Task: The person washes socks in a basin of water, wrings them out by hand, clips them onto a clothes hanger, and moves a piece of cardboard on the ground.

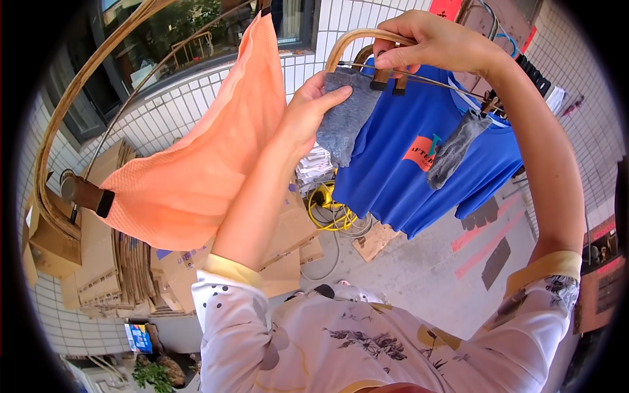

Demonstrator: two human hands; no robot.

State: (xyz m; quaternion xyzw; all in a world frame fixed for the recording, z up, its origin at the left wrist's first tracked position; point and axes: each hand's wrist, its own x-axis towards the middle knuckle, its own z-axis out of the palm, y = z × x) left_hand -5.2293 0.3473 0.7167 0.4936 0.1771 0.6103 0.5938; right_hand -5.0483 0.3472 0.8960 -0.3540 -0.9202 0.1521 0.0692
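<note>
My left hand [313, 110] pinches a grey sock [347, 118] between thumb and fingers, near its upper edge. My right hand [436, 44] is closed on the end of a bent-wood clip hanger [350, 38], at the dark-tipped wooden clip [381, 80] beside the sock's top corner. Whether the clip bites the fabric is unclear. A second grey sock [457, 149] hangs from the hanger's other clip. Just behind, a blue T-shirt [400, 154] with an orange print hangs. To the left, an orange towel [209, 150] hangs from a larger-looking wooden clip hanger [56, 124].
Flattened cardboard boxes [118, 262] lean and lie at the lower left. A coiled yellow cable [327, 209] rests on the concrete floor [413, 262]. Behind stands a white-tiled wall [314, 72] with a window [196, 46]. A green plant [152, 374] is at the bottom left.
</note>
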